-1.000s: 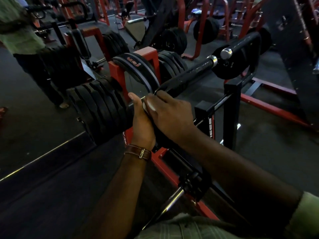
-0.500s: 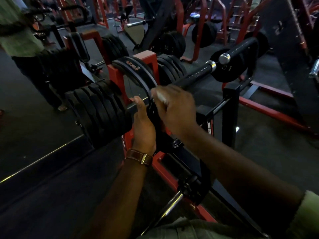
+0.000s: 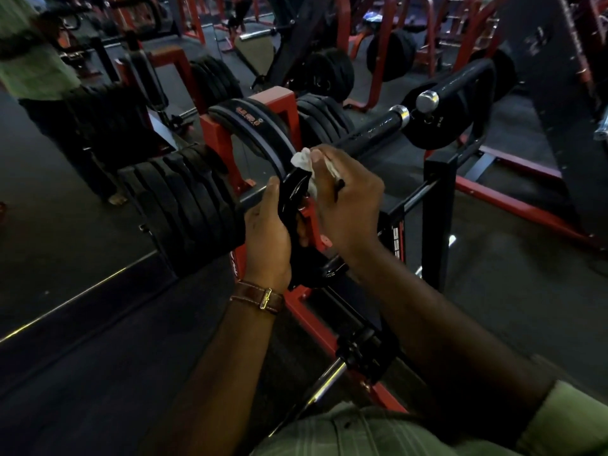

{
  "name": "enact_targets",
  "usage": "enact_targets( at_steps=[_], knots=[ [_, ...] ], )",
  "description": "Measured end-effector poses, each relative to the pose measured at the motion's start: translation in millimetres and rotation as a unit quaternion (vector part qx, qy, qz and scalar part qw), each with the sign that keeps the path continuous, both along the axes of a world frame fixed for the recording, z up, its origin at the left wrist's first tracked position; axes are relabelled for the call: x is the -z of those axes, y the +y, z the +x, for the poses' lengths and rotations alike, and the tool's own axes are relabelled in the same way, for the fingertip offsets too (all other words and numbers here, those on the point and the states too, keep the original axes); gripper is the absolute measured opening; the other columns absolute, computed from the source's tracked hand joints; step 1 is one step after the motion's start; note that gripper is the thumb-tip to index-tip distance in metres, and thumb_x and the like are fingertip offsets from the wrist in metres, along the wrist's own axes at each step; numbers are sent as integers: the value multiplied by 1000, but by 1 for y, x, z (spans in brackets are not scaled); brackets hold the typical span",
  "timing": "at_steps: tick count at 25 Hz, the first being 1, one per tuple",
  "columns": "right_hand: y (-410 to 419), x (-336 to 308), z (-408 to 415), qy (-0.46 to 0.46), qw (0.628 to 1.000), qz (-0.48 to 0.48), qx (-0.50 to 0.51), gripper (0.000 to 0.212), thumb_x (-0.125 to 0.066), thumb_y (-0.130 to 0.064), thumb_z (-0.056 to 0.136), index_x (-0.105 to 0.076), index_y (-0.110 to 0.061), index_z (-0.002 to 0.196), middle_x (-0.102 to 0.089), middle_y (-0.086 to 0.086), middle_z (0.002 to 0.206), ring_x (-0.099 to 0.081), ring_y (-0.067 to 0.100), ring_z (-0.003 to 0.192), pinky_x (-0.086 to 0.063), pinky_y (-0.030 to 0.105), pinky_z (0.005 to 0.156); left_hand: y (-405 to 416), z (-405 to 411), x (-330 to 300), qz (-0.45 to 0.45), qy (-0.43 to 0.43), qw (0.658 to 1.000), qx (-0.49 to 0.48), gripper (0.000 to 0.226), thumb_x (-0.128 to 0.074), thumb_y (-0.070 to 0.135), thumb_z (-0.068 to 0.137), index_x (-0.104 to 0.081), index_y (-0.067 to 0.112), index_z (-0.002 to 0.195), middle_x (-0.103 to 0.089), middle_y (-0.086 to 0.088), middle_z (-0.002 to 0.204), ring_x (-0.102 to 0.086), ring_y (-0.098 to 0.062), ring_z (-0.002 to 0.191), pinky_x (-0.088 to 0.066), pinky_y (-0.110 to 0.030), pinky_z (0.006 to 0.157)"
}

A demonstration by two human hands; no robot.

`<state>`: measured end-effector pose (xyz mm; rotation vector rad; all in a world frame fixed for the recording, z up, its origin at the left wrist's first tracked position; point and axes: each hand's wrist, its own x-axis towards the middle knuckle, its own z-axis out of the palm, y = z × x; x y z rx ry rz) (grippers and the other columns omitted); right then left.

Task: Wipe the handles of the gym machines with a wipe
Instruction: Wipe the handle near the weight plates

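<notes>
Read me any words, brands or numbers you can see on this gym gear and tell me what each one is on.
"SS": white letters, cut off by the right hand, on the black frame plate; the rest is hidden.
Red and orange logo on the weight plate leaning in the red rack: too blurred to read.
Small pale mark on the weight plate on the bar end: too small to read.
Nothing readable on the wipe or the watch strap.
</notes>
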<state>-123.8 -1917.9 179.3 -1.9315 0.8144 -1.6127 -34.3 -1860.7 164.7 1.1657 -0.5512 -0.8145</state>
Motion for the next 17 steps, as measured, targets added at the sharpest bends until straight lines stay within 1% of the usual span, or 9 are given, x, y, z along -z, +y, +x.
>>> enact_targets(
  at_steps=[2,4,5,6,8,10,12,15,17],
  knots=[
    [14,8,7,22,998,-51,7,22,-56,-9,100,-67,-4,119,-73,8,107,-70,7,95,-56,17,78,0,1,3,-7,-13,1000,-7,61,-58,49,96,-63,-10,108,-60,-20,91,-58,-30,79,-50,-33,64],
    [17,14,1,59,990,-122,-36,24,-59,-6,98,-66,-7,121,-73,9,104,-70,9,91,-57,20,78,3,0,1,-18,-45,999,-1,58,-54,45,99,-62,-12,93,-58,-20,81,-54,-30,71,-46,-34,62],
    [4,11,-5,37,994,-92,-39,24,-59,-8,98,-66,-15,120,-72,5,98,-69,7,84,-58,21,72,4,-2,-1,-19,-56,998,3,57,-54,47,99,-63,-8,87,-56,-19,72,-53,-29,65,-45,-31,58],
    [-8,5,-9,-21,999,-20,-29,24,-58,-11,99,-65,-21,119,-71,1,92,-68,6,78,-58,23,67,5,-5,-3,-19,-63,998,8,58,-54,50,96,-64,-6,83,-53,-16,65,-50,-28,60,-44,-29,54],
    [-18,-1,-10,-101,992,75,-17,19,-56,-10,100,-66,-19,114,-70,-3,86,-67,2,76,-56,19,64,6,-9,-6,-18,-77,997,8,63,-56,55,91,-66,-7,83,-51,-15,61,-48,-28,56,-44,-29,51],
    [-6,4,-4,-43,998,23,-39,18,-56,-7,100,-68,-7,114,-72,6,88,-65,-1,78,-51,10,67,6,-8,-5,-10,-70,998,-5,60,-57,50,95,-66,-9,88,-56,-15,66,-54,-29,61,-46,-29,52],
    [-2,17,-1,4,996,-63,-57,23,-57,-6,98,-66,1,118,-73,11,98,-65,-1,83,-50,8,71,5,-8,-4,-7,-64,998,-12,55,-56,47,98,-67,-7,92,-62,-14,71,-60,-25,64,-49,-30,58],
    [-8,10,-1,-82,995,46,-25,23,-54,-13,102,-63,-1,119,-68,-5,89,-66,4,73,-52,16,61,2,-5,-3,-8,-65,998,-14,69,-61,57,91,-62,-12,93,-62,-26,84,-57,-32,74,-47,-41,71],
    [11,12,7,-89,993,82,15,18,-52,-20,103,-56,-5,112,-60,-8,84,-64,5,71,-54,26,59,0,-2,0,-2,-36,999,-33,74,-68,62,82,-64,-9,103,-66,-24,105,-63,-31,89,-50,-41,78]
  ],
)
